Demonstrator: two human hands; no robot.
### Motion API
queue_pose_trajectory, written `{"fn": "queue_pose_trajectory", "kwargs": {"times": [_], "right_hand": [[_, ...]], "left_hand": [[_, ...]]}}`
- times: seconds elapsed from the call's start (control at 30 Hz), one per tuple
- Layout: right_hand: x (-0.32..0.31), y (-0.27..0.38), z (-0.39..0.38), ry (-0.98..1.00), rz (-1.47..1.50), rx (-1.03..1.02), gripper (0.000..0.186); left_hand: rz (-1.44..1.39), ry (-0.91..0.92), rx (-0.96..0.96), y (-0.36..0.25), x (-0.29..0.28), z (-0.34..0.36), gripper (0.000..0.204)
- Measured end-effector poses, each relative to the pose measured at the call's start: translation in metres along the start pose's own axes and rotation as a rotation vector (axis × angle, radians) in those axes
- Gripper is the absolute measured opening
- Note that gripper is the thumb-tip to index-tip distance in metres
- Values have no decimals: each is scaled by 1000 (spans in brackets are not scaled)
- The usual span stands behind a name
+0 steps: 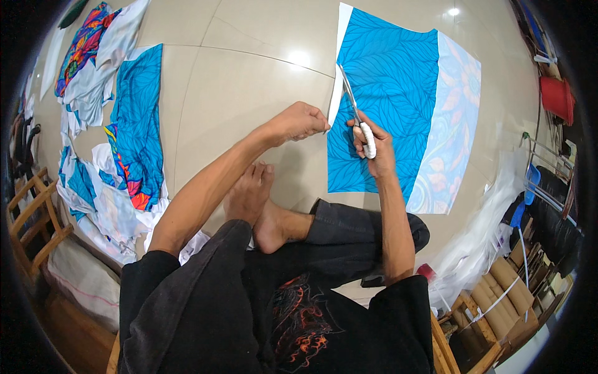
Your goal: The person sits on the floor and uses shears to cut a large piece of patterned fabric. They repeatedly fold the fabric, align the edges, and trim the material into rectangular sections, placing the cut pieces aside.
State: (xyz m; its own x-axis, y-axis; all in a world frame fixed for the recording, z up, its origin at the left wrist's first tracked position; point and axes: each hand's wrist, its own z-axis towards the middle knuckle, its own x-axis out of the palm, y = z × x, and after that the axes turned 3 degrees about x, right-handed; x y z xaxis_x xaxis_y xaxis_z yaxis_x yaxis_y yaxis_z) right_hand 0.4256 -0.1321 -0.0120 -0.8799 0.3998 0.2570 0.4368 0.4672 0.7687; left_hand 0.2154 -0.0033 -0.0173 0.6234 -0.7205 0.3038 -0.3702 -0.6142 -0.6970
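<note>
Blue leaf-patterned fabric (392, 81) lies spread on the floor before me, with a pale floral panel (451, 131) along its right side. A narrow white strip (337, 100) runs down its left edge. My left hand (301, 123) pinches the lower end of that strip. In my right hand (375, 145) is a pair of scissors (350, 93), its handle wrapped in white. The blades point away from me, along the border between strip and blue print. Whether the blades are parted is hard to make out.
Blue and multicoloured fabric pieces (138, 118) and white scraps (93, 93) lie to the left. My bare foot (246, 193) rests near my left forearm. A wooden chair frame (37, 224) stands far left. Clear plastic sheeting (479, 237), cardboard (501, 293) and a red container (556, 98) are at right.
</note>
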Motion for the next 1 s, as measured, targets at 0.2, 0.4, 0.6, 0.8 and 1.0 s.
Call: {"fn": "queue_pose_trajectory", "kwargs": {"times": [0.2,0.4,0.6,0.8,1.0], "right_hand": [[-10,17,15,65,-60,23,52],[-15,38,22,82,-175,64,52],[-22,52,30,118,-301,94,51],[-13,59,4,71,-357,32,58],[-20,9,-41,-300,-541,-422,55]], "left_hand": [[-22,-16,-2,-2,2,0,12],[21,8,-38,-1,-2,1,17],[22,29,-54,1,-4,2,17],[504,-202,233,26,-44,-87,23],[696,-432,37,127,-89,-278,23]]}}
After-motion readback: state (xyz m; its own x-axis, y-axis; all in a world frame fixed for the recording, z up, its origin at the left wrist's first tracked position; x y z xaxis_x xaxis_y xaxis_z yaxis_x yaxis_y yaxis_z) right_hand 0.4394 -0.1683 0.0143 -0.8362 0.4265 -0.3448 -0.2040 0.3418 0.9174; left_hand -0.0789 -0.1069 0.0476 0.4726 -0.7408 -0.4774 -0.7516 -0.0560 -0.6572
